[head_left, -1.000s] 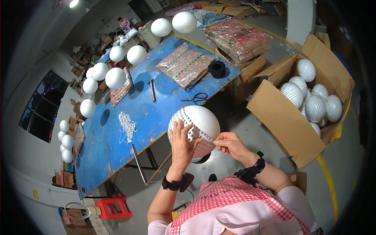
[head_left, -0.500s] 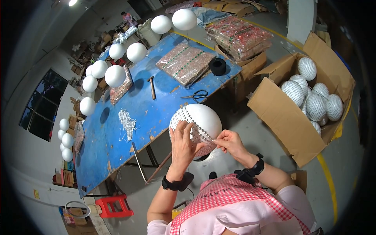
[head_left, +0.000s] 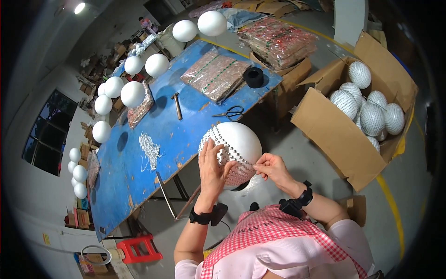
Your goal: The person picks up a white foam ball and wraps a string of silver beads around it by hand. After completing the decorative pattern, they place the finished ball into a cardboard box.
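A white ball (head_left: 244, 139), its left and lower parts wrapped in rows of silver beads, stands in front of me above a dark base at the table's near edge. My left hand (head_left: 213, 173) rests against the ball's beaded left side, fingers stretched and thumb apart. At the ball's right side my right hand (head_left: 273, 168) is closed in a pinch on the end of a bead string (head_left: 238, 157). That string runs slantwise over the ball's front. What lies beneath my left palm is hidden.
The blue table (head_left: 174, 139) holds a hammer (head_left: 177, 106), scissors (head_left: 229, 113), black tape roll (head_left: 254, 77), a heap of bead strings (head_left: 149, 149) and a flat plastic-wrapped pack (head_left: 215, 76). Several white balls line its far side. On the right stands a carton (head_left: 332, 135) of beaded balls.
My left fingers have lifted and shifted slightly on the ball, with the thumb farther from the right hand. The right hand keeps its pinch. The view has shifted a little.
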A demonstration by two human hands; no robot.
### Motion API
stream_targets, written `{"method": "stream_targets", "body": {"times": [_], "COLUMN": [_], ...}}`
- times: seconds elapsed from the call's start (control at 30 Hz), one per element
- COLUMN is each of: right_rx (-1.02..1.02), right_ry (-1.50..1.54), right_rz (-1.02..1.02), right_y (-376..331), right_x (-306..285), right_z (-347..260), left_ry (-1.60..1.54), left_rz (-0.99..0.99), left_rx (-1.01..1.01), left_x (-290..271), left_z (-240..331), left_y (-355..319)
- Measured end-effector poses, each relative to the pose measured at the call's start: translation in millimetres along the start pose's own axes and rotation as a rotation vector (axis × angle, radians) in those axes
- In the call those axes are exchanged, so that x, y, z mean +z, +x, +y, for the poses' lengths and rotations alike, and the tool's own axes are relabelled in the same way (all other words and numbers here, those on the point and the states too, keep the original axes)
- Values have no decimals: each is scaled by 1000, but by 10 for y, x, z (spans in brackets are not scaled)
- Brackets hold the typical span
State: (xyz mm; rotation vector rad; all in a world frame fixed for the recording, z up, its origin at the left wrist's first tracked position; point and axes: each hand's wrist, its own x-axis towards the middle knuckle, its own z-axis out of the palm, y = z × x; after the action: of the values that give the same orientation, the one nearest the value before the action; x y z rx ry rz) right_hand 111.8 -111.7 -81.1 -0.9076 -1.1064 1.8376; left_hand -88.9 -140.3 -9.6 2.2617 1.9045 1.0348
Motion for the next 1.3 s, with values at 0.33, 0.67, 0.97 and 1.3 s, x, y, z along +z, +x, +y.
{"method": "stream_targets", "body": {"times": [0.33, 0.67, 0.97, 1.3], "right_rx": [-33, -88, -122, -148], "right_ry": [-38, 64, 56, -29], "right_rz": [80, 151, 215, 321], "right_y": [-70, -169, -200, -186], "right_x": [113, 194, 336, 516], "right_z": [29, 82, 113, 42], "left_ry": [107, -153, -302, -354], "left_rz": [-149, -81, -97, -189], "left_rx": [81, -53, -101, -123], "left_x": [-106, -203, -215, -207], "left_z": [-59, -298, -458, -707], "left_y": [11, 70, 156, 293]}}
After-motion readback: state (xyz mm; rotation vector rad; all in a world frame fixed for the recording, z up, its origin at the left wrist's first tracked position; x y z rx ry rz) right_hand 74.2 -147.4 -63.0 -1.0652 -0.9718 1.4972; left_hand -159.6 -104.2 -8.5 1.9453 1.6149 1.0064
